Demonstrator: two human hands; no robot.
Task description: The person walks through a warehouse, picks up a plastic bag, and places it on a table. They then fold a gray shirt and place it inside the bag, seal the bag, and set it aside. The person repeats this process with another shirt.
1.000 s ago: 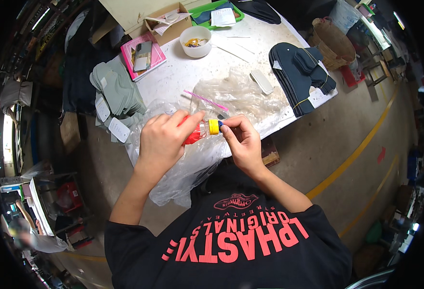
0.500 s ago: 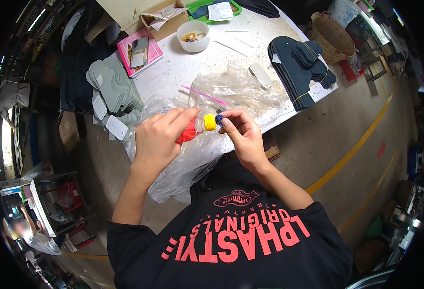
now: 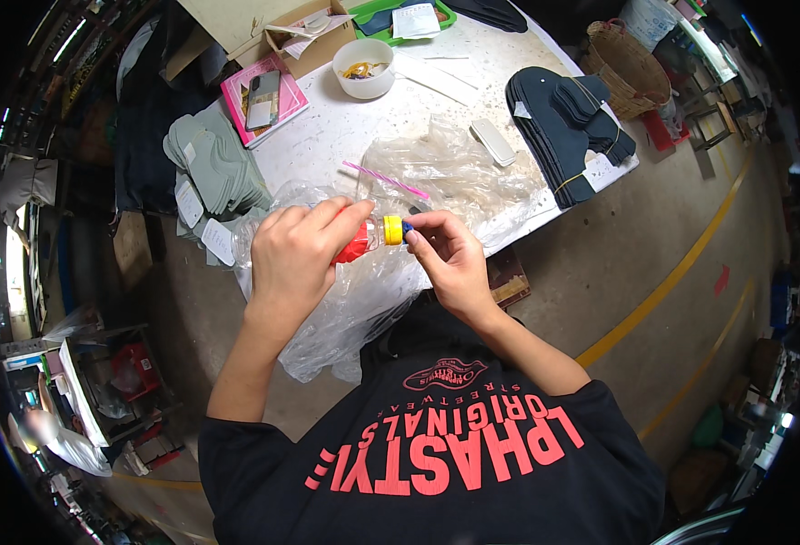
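Left hand (image 3: 295, 259) fingers wrapped around a small red bottle (image 3: 356, 247), right hand (image 3: 450, 259) fingers pinching the blue bit by its yellow cap (image 3: 392, 230). All held over crinkly clear plastic bags (image 3: 436, 173) at the white worktop (image 3: 354, 127) edge, pink straw (image 3: 386, 180) just behind.
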